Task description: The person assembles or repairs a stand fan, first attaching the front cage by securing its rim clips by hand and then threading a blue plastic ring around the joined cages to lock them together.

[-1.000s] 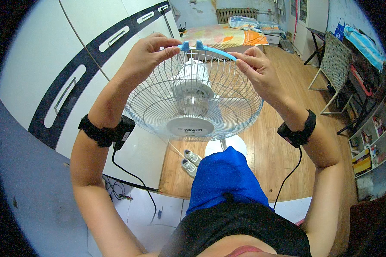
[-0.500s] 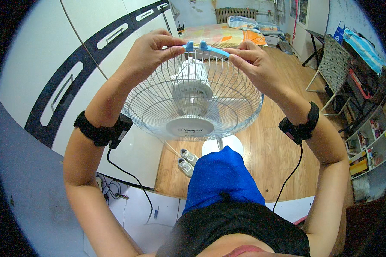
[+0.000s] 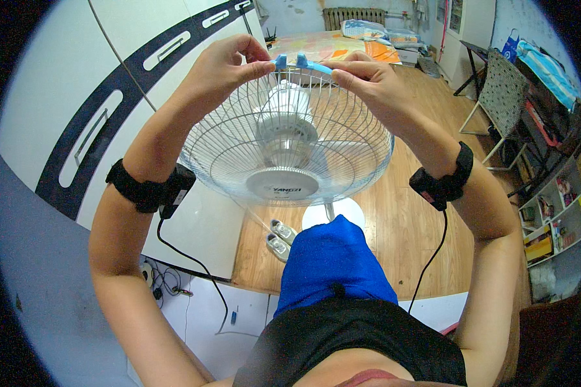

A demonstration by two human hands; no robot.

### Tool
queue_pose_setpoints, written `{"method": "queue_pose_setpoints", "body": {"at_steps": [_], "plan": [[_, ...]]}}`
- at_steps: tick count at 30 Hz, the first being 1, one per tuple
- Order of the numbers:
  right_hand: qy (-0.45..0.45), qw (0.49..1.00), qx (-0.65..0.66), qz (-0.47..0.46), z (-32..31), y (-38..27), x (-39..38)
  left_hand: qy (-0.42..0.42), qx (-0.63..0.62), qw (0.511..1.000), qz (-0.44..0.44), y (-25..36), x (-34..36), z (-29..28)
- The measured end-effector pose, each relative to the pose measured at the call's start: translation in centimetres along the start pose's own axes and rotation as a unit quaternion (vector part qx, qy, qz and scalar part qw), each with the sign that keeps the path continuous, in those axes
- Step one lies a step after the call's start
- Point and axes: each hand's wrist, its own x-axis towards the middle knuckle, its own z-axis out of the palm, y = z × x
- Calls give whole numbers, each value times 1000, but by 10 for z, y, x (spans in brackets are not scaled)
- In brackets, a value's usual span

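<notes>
A standing fan (image 3: 282,184) with a round wire guard and a white center cap faces up toward me. Along the top of its rim runs a blue plastic guard ring (image 3: 317,66), whose two blocky ends are separated by a small gap. My left hand (image 3: 223,69) pinches the ring beside its left end (image 3: 280,62) between thumb and fingers. On the other side, my right hand (image 3: 371,80) grips the strip a little to the right of its right end (image 3: 301,60). Through the wires show the clear blades and white motor housing (image 3: 287,106).
White cabinets (image 3: 42,84) stand close on the left. The fan's round base (image 3: 352,213) and a pair of shoes (image 3: 279,238) are on the wooden floor. A bed (image 3: 323,48) is at the back; a chair (image 3: 503,97) and shelf (image 3: 561,219) stand right. Cables hang from both armbands.
Hands, fan and blue ring sit slightly higher and farther left in view, with the whole scene shifted a little. Both hands keep their pinch, and the gap between the ring's ends looks about the same.
</notes>
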Motion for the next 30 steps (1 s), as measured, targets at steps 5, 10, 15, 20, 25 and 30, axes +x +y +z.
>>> {"method": "queue_pose_setpoints", "body": {"at_steps": [5,10,15,20,25,30], "plan": [[-9,995,92,20,4,6,10,-15,-8,1000,-18,-1,0,-4],[-85,992,63,62,-1,-10,25,-18,-24,999,16,1,3,2],[-122,987,87,66,1,-12,33,-15,-82,997,-7,3,-2,1],[-188,972,141,30,-3,-7,46,-10,-75,997,22,-8,-1,-1],[-284,946,151,19,-6,-2,57,-15,-76,996,42,-4,-3,-1],[-296,950,98,0,-11,-5,56,-26,-85,995,47,-11,-3,1]]}}
